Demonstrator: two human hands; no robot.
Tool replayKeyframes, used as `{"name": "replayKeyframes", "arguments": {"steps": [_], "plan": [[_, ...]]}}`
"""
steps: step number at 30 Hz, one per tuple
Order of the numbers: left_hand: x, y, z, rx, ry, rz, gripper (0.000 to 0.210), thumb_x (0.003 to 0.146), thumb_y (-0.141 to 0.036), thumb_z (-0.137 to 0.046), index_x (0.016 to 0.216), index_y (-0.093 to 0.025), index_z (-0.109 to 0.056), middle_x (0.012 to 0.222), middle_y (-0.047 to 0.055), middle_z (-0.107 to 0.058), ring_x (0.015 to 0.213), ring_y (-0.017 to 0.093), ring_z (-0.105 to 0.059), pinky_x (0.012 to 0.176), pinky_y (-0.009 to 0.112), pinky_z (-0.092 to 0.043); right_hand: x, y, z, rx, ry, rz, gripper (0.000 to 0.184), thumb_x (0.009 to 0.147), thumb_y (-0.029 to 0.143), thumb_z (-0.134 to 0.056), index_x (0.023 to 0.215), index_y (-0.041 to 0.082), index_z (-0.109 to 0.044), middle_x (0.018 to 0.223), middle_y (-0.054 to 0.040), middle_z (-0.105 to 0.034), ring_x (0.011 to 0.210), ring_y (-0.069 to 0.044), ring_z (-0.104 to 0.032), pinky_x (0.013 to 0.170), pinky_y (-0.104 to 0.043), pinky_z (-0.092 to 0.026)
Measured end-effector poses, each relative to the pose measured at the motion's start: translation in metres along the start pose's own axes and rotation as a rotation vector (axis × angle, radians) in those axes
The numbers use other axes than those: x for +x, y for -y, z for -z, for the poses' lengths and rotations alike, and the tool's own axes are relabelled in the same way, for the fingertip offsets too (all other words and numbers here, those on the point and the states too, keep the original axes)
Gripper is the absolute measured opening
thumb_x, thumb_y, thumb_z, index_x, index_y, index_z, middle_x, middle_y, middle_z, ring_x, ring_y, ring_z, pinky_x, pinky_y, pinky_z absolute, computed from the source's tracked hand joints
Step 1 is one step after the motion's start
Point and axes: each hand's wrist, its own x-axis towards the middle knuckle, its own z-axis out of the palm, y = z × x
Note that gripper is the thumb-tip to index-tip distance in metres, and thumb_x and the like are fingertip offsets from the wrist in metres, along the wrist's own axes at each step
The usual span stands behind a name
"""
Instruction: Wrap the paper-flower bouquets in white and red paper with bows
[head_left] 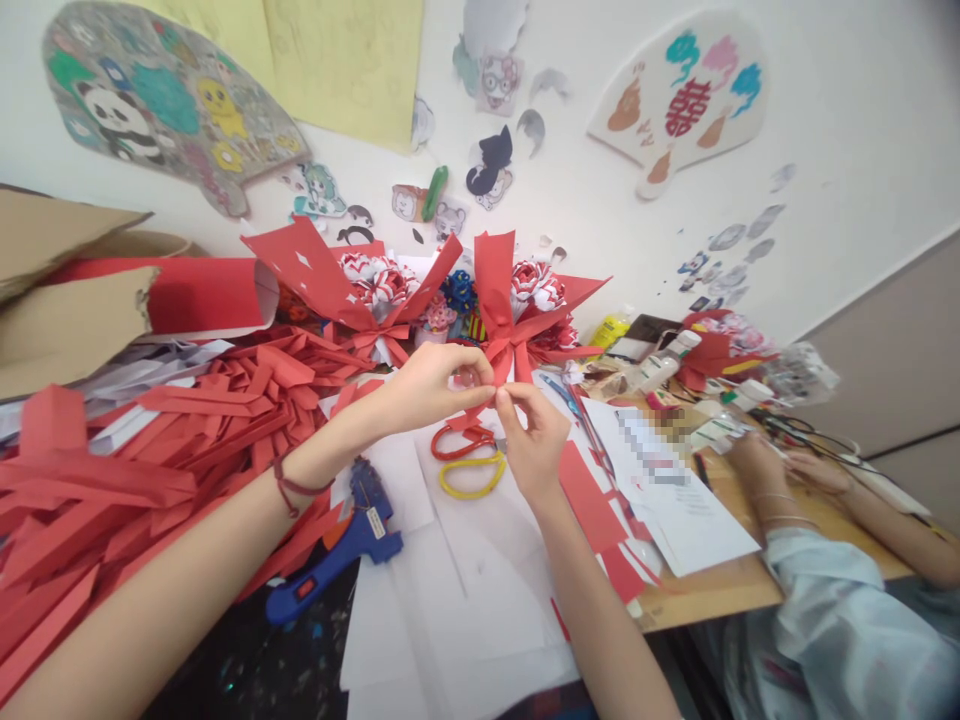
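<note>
Red paper in one small piece (481, 406) is what we pinch between our left hand (437, 385) and right hand (538, 437), mid-scene, near scissors with red and yellow loop handles (475, 461); left of them lies a blue plastic glue gun (364, 535).
</note>
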Motion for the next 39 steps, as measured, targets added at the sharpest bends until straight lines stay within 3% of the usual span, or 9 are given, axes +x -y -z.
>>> {"name": "replayKeyframes", "arguments": {"steps": [10, 15, 18, 21, 26, 33, 39], "plan": [[0.0, 0.005, 0.006, 0.293, 0.025, -0.105, 0.009, 0.085, -0.027, -0.062, 0.085, -0.019, -0.066, 0.084, 0.0, -0.07, 0.081, 0.016, -0.059, 0.079, 0.03, -0.037, 0.002, -0.001, 0.0, -0.058, 0.022, 0.177, 0.01, 0.093, 0.02, -0.057, 0.089, 0.02, -0.067, 0.088, -0.0037, -0.07, 0.083, -0.017, -0.066, 0.078, -0.032, -0.052], [-0.002, 0.003, 0.004, 0.458, -0.021, -0.25, 0.009, 0.088, -0.024, -0.056, 0.088, -0.02, -0.064, 0.088, 0.001, -0.068, 0.087, 0.017, -0.057, 0.085, 0.035, -0.033, 0.003, 0.001, 0.002, -0.101, 0.025, 0.206, 0.014, 0.094, 0.021, -0.055, 0.096, 0.023, -0.068, 0.097, -0.0047, -0.072, 0.092, -0.02, -0.066, 0.084, -0.036, -0.052], [-0.002, 0.003, 0.003, 0.552, -0.054, -0.335, 0.012, 0.091, -0.024, -0.053, 0.092, -0.02, -0.064, 0.094, 0.004, -0.069, 0.093, 0.02, -0.056, 0.087, 0.037, -0.033, 0.004, 0.005, 0.001, -0.051, -0.01, 0.101, 0.013, 0.093, 0.026, -0.057, 0.097, 0.023, -0.069, 0.099, -0.0051, -0.071, 0.094, -0.02, -0.065, 0.087, -0.036, -0.051], [-0.002, 0.004, 0.001, 0.657, -0.094, -0.394, 0.017, 0.095, -0.023, -0.047, 0.094, -0.021, -0.063, 0.099, 0.006, -0.07, 0.097, 0.021, -0.056, 0.091, 0.041, -0.033, 0.006, 0.007, 0.0, 0.088, -0.077, -0.098, 0.017, 0.091, 0.035, -0.06, 0.09, 0.02, -0.068, 0.088, -0.0041, -0.069, 0.081, -0.017, -0.063, 0.077, -0.031, -0.051], [-0.007, 0.004, -0.001, 0.6, -0.06, -0.46, 0.026, 0.098, -0.018, -0.04, 0.092, -0.024, -0.064, 0.102, 0.006, -0.07, 0.097, 0.019, -0.06, 0.093, 0.041, -0.039, 0.009, 0.0, -0.002, 0.435, 0.064, -0.366, 0.032, 0.088, 0.044, -0.062, 0.07, 0.017, -0.062, 0.06, 0.0009, -0.056, 0.055, -0.012, -0.05, 0.055, -0.025, -0.043], [-0.012, 0.003, 0.001, 0.591, 0.163, -0.5, 0.029, 0.097, -0.017, -0.039, 0.098, -0.025, -0.067, 0.111, 0.007, -0.071, 0.1, 0.018, -0.064, 0.085, 0.036, -0.05, 0.011, -0.003, 0.002, 0.624, 0.116, -0.439, 0.021, 0.081, 0.037, -0.071, 0.078, 0.016, -0.069, 0.063, 0.0013, -0.059, 0.057, -0.011, -0.052, 0.057, -0.024, -0.043], [-0.014, 0.009, 0.002, 0.475, 0.129, -0.504, 0.025, 0.093, -0.016, -0.047, 0.098, -0.027, -0.069, 0.109, 0.005, -0.072, 0.096, 0.017, -0.065, 0.085, 0.031, -0.051, 0.013, -0.001, 0.003, 0.707, 0.142, -0.571, 0.022, 0.073, 0.035, -0.078, 0.08, 0.015, -0.07, 0.063, 0.0013, -0.061, 0.055, -0.009, -0.051, 0.056, -0.023, -0.043]]}}
